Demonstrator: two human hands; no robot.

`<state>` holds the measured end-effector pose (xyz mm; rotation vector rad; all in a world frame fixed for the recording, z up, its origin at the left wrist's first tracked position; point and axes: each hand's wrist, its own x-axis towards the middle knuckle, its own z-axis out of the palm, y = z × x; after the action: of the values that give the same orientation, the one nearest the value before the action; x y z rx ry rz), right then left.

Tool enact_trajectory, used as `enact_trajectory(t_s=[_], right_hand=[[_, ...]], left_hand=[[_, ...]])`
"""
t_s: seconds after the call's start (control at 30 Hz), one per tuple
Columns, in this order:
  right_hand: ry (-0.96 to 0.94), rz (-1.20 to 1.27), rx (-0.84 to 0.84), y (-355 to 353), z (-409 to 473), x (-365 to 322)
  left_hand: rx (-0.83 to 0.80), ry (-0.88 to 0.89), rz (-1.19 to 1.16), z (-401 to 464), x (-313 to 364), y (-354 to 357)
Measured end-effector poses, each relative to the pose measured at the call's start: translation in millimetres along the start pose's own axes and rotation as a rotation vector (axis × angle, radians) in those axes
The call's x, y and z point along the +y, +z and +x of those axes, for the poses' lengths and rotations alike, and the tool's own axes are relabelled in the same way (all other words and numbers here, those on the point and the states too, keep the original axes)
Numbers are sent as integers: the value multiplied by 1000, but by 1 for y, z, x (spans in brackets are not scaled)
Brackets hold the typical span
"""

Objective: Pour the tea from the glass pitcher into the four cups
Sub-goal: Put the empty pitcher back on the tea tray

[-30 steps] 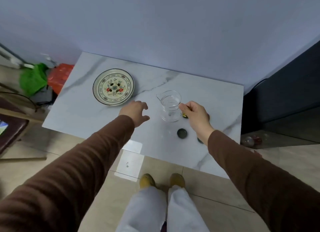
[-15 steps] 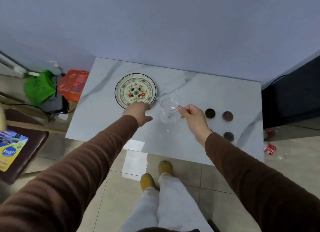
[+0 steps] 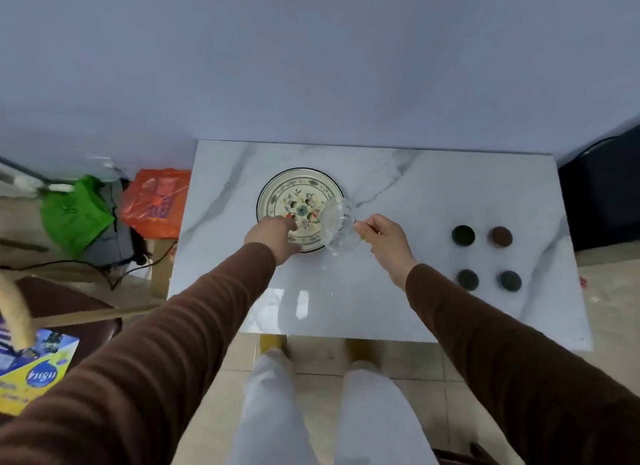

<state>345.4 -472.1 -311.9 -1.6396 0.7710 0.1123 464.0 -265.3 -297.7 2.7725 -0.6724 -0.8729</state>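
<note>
Right hand (image 3: 384, 237) fingers pinch handle of glass pitcher (image 3: 338, 229): thin, fragile, slippery, likely light. Left hand (image 3: 273, 237) loosely curled, empty, on patterned plate (image 3: 298, 187).

The tabletop (image 3: 415, 194) is white marble with grey veins. The plate (image 3: 277, 194) is cream, floral, dark-rimmed. Three cups (image 3: 463, 235) are dark green, one (image 3: 500, 236) brown.
</note>
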Motion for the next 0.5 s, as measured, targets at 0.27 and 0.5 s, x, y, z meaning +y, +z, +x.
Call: enact_trajectory(t_s=[0.27,0.5], right_hand=[[66,12,88,71,59,3],[102,-22,105,94,122,28]], left_hand=[[-71,121,30,64,-61,2],[-119,143,37,121,-74,25]])
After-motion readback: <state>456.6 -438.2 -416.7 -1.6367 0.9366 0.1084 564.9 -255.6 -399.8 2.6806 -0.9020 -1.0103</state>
